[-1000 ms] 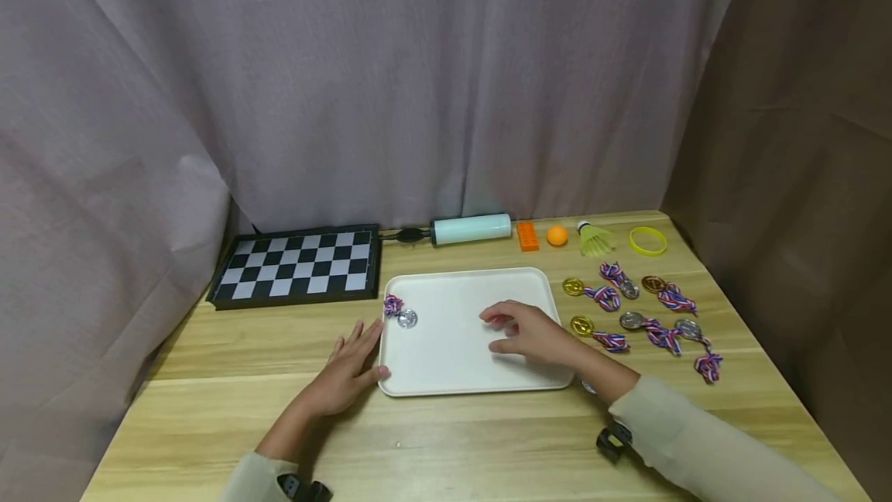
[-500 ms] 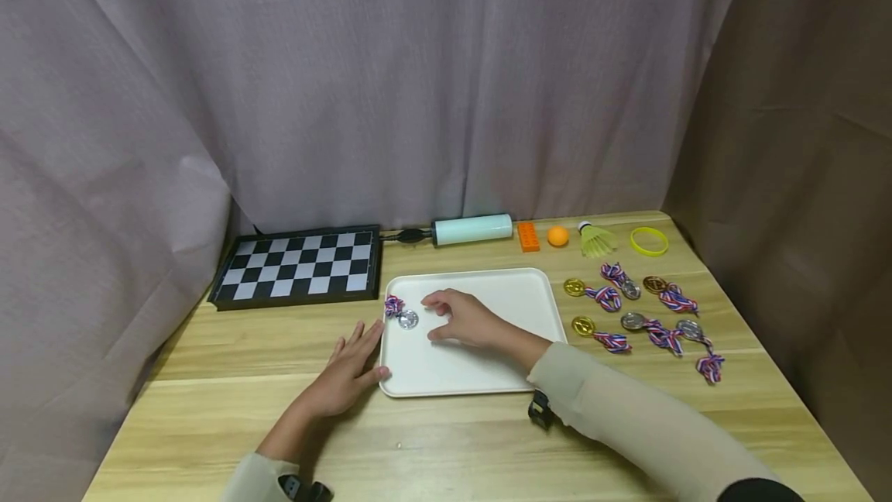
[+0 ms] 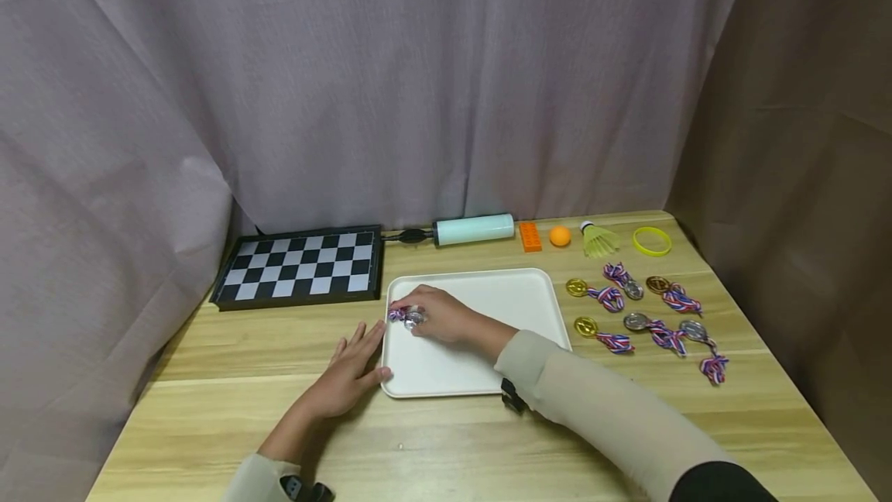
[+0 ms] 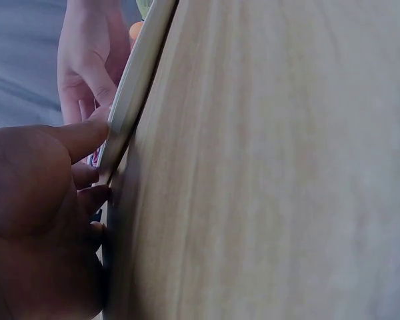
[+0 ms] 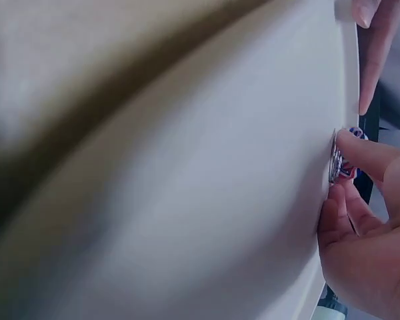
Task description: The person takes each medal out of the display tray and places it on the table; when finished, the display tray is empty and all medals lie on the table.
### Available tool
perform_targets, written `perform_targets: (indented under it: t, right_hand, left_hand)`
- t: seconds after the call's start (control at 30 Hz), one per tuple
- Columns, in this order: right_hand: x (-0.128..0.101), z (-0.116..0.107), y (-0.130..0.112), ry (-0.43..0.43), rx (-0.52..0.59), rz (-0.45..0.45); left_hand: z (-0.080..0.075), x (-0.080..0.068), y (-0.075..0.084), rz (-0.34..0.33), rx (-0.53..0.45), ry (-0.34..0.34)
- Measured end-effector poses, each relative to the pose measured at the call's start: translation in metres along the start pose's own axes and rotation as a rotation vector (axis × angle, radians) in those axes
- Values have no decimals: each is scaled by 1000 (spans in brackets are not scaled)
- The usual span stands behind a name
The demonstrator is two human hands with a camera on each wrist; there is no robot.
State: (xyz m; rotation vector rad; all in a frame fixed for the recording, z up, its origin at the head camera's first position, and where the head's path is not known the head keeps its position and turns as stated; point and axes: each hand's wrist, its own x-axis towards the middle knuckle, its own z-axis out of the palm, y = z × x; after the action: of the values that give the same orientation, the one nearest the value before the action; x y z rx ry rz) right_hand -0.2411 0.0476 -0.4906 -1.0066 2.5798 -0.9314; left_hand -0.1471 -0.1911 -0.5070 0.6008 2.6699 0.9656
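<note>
A: Near you the wooden surface (image 3: 446,440) is bare up to its front edge. Your left hand (image 3: 348,374) lies flat with fingers spread, the thumb touching the left front corner of the white tray (image 3: 488,300).

B: And your right hand (image 3: 435,314)?

A: It is on the tray's left rim, with fingers curled on the silver medal (image 3: 413,317) and its striped ribbon. The rest of the tray is free.

B: What changed?

A: One second ago your right hand was at the tray's right side; it crossed to the medal, which stays at the same place.

B: Further away?

A: The other medals (image 3: 644,308) lie right of the tray, the chessboard (image 3: 300,266) is left behind, the curtain (image 3: 418,84) is at the back edge. I can read no writing.
</note>
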Motion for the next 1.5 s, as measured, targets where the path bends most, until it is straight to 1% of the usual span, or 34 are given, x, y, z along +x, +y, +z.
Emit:
perform_targets:
  t: [0.23, 0.4, 0.57, 0.87, 0.97, 1.07, 1.27, 1.37, 1.5]
  right_hand:
    - [-3, -7, 0, -39, -55, 44]
    - [-13, -12, 3, -66, -53, 65]
    - [-31, -19, 8, -80, -55, 75]
    - [-72, -37, 23, -71, -34, 116]
    - [-88, -43, 28, -49, -6, 125]
    - [-106, -51, 32, -10, 20, 130]
    - [-148, -67, 44, 112, 90, 124]
    - [-172, -75, 47, 166, 123, 151]
    - [-208, -85, 50, 230, 161, 223]
  left_hand:
    - [0, 0, 1, -4, -6, 1]
    - [0, 1, 1, -10, -4, -6]
    - [0, 1, 0, -10, 0, -3]
    - [0, 1, -1, -9, 0, -3]
    - [1, 1, 0, -12, -3, -8]
    - [1, 1, 0, -14, -8, -9]
    - [1, 0, 1, -7, -2, 1]
    - [2, 0, 1, -3, 2, 14]
    - [3, 0, 1, -7, -1, 15]
